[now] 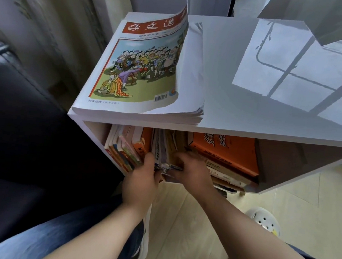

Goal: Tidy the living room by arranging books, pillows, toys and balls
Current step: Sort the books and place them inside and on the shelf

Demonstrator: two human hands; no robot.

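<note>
Head view: both hands (142, 176) apparently grip shelved books (164, 149).

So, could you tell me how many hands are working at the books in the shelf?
2. The left hand grips upright books near the shelf's middle; the right hand sits just right of it, on the same bunch, beside the flat stack.

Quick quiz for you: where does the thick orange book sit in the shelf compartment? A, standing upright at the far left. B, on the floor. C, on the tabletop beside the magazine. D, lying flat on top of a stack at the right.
D: the thick orange book lies flat on a stack of books at the right of the compartment, right of the right hand.
</note>
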